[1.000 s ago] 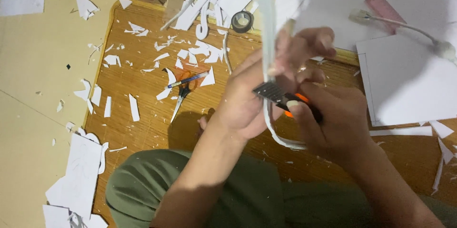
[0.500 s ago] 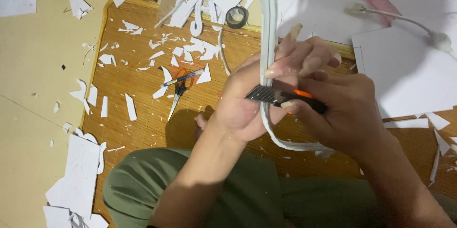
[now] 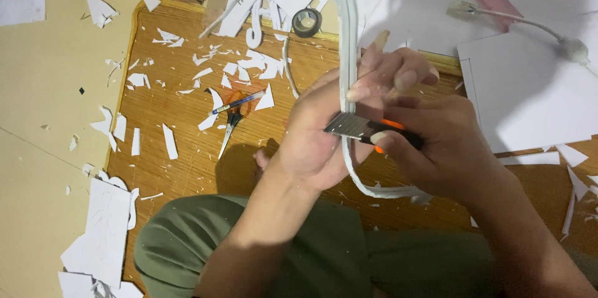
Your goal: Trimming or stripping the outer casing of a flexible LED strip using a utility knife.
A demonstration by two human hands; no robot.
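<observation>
Above a bamboo mat (image 3: 187, 167) littered with paper scraps (image 3: 255, 64) toward its far edge, the left hand (image 3: 330, 130) grips a long white strip (image 3: 346, 36) upright while the right hand (image 3: 436, 148) fingers clasp an orange-handled utility knife (image 3: 367, 128) against it.

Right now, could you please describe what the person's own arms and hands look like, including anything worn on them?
Both forearms are bare, with no sleeves in view. The left hand and right hand wear no gloves, and no rings, watch or bracelet show. Several fingernails on the left hand are grown long. Olive-green trousers cover the lap below the arms.
</observation>
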